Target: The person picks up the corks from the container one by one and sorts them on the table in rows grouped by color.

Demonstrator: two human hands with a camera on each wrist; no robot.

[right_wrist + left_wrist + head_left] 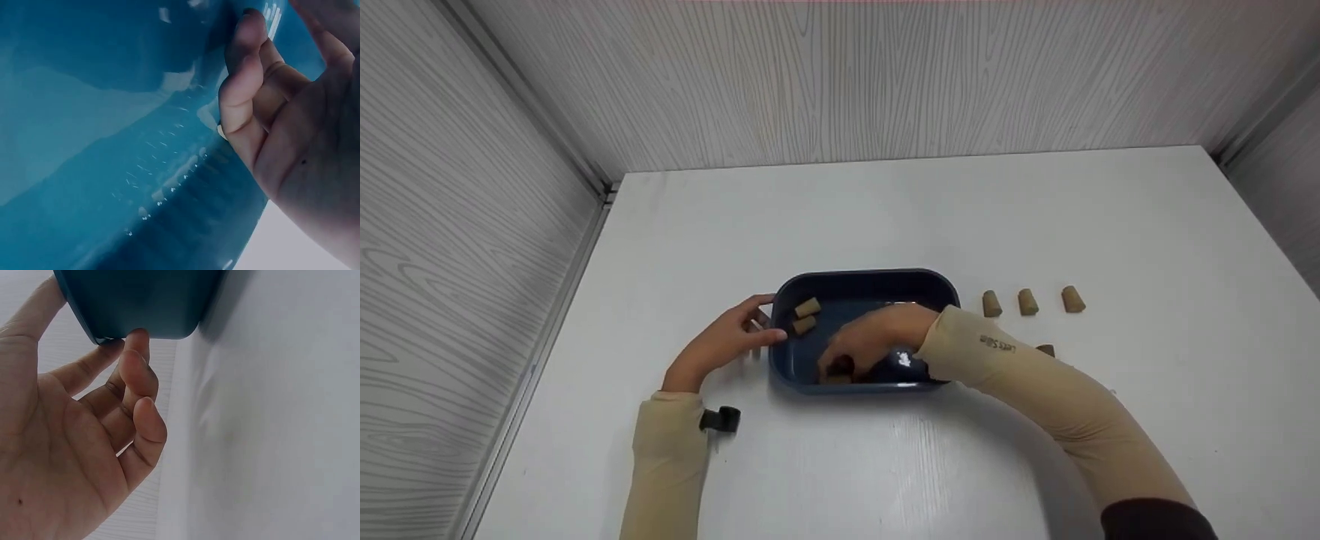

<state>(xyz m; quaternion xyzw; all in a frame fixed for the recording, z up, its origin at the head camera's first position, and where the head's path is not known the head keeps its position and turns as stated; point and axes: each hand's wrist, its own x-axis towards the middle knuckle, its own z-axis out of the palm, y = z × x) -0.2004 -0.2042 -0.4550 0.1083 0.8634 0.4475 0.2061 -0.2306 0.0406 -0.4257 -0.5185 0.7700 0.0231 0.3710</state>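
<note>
A dark blue rectangular tray (864, 390) stands on the table. At its left end my left hand (727, 337) holds the wall, with the thumb at the rim and fingers outside; in the left wrist view the fingertips touch the tray's side (135, 304). Inside the tray, near the front wall, is my right hand (870, 341). Its fingers are curled down around a tapered cork stopper (838, 380), mostly hidden by the hand. Two more cork stoppers, an upper one (808, 307) and a lower one (804, 325), lie by the tray's left wall.
Right of the tray three cork stoppers lie in a row: left (992, 304), middle (1027, 302) and right (1073, 299). Another cork (1046, 349) is partly hidden behind the right sleeve (1027, 375). Panelled walls (885, 82) border the white table (720, 225).
</note>
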